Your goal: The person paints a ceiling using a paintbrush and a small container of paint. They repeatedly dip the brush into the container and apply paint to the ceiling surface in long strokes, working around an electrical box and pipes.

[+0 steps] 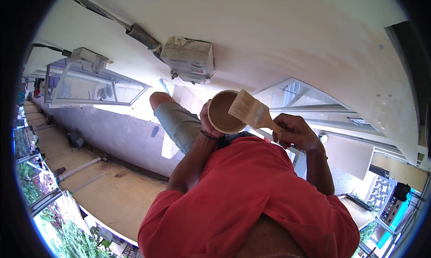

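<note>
My left hand (209, 122) is wrapped round the side of a small round paint pot (221, 108), with its open mouth toward me. The pot is brown inside with a paler rim. In my right hand (296, 131) is a wide, flat paintbrush (254, 110), gripped by its wooden handle. Its pale bristles point up and to the left, overlapping the right edge of the pot. Whether they touch the rim I cannot tell. Paint-like smears mark the brush's ferrule area.
A cream wall (278, 37) stretches above and ahead, with a meter box (188, 58) fed by a dark conduit (142, 37). Windows stand open at left (94, 85) and at right (310, 96). Far below left lie a grey floor (121, 132) and a tan ledge (112, 195) with pipes.
</note>
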A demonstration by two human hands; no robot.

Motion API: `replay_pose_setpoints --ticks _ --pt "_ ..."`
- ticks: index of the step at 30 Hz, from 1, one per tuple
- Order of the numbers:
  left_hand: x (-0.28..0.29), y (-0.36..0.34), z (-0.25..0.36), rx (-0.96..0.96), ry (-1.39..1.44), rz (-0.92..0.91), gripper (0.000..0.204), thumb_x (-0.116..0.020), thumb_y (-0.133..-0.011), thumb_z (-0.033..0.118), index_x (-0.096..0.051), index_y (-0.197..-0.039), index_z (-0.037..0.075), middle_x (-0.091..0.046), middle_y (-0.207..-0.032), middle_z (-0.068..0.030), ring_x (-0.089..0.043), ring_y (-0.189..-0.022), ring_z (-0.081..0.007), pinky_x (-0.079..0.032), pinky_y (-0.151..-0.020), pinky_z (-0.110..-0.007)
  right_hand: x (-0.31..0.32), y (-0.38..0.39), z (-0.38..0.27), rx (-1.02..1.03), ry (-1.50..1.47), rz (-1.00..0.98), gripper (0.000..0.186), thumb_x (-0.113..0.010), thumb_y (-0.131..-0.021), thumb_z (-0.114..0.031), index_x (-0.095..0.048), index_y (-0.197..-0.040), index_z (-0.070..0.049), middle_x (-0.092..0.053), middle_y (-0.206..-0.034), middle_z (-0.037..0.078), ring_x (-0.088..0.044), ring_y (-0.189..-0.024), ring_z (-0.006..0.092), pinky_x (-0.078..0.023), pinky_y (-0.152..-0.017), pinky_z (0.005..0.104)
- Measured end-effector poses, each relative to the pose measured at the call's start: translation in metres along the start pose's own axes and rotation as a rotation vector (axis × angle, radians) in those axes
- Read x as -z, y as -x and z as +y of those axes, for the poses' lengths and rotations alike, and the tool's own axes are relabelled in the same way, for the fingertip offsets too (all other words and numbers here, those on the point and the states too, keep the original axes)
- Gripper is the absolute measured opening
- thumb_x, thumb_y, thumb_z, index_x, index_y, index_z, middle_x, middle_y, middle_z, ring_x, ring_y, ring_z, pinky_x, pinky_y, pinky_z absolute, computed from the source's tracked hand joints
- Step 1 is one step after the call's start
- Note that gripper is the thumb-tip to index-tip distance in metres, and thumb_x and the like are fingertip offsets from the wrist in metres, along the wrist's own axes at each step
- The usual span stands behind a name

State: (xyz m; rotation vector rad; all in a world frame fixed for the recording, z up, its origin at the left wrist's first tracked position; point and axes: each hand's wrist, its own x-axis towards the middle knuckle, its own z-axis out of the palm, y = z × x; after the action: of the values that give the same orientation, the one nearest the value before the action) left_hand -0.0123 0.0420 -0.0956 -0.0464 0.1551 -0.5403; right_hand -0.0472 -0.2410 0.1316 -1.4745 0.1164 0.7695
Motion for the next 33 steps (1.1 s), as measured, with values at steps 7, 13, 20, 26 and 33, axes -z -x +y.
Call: replay_pose_setpoints --ticks 7,13,20,26,33 --pt "0.004 -0.004 -0.001 0.002 -0.011 -0.029 0.06 -0.048 -0.106 0.048 -0.056 -0.147 0.006 -0.059 -0.15 -0.018 -0.056 -0.139 -0.038 -0.047 -0.116 -0.058 -0.009 -0.005 0.019 0.204 0.52 0.104 0.031 -0.071 -0.103 -0.027 -0.068 -0.115 0.002 -0.06 -0.073 -0.004 -0.049 -0.061 0.0028 -0.041 -0.054 0.0238" --pt "0.018 -0.01 0.001 0.017 0.015 0.092 0.072 -0.042 -0.103 0.066 -0.046 -0.158 0.018 -0.049 -0.16 -0.0144 -0.048 -0.147 -0.0403 -0.043 -0.115 -0.068 -0.016 -0.007 0.02 0.014 0.175 0.041 0.03 -0.072 -0.102 -0.03 -0.068 -0.11 -0.001 -0.064 -0.078 -0.001 -0.057 -0.069 0.0061 -0.048 -0.062 0.0258" --pt "0.015 -0.011 -0.001 -0.077 -0.413 0.033 0.077 -0.049 -0.101 0.066 -0.044 -0.158 0.015 -0.05 -0.159 -0.0132 -0.047 -0.147 -0.0378 -0.039 -0.121 -0.06 -0.023 -0.016 0.014 0.137 0.307 0.106 0.028 -0.06 -0.11 -0.024 -0.063 -0.109 0.003 -0.059 -0.072 -0.001 -0.048 -0.057 0.0042 -0.041 -0.05 0.0252" --pt "0.011 -0.01 0.004 0.064 0.008 -0.108 0.074 -0.043 -0.101 0.063 -0.049 -0.155 0.012 -0.053 -0.155 -0.0207 -0.051 -0.142 -0.0469 -0.045 -0.107 -0.077 -0.042 -0.034 0.009 0.749 0.15 0.312 0.029 -0.048 -0.114 -0.026 -0.054 -0.119 0.002 -0.056 -0.076 0.004 -0.049 -0.055 0.0081 -0.039 -0.049 0.0252" --pt "-0.043 0.009 -0.001 0.03 0.015 -0.194 0.078 -0.06 -0.098 0.063 -0.047 -0.152 0.009 -0.052 -0.147 -0.0199 -0.052 -0.13 -0.0442 -0.056 -0.087 -0.062 -0.059 -0.063 -0.06 1.166 -0.134 0.559 0.03 -0.044 -0.116 -0.03 -0.052 -0.122 -0.001 -0.053 -0.081 0.006 -0.044 -0.054 0.0076 -0.04 -0.048 0.0242"
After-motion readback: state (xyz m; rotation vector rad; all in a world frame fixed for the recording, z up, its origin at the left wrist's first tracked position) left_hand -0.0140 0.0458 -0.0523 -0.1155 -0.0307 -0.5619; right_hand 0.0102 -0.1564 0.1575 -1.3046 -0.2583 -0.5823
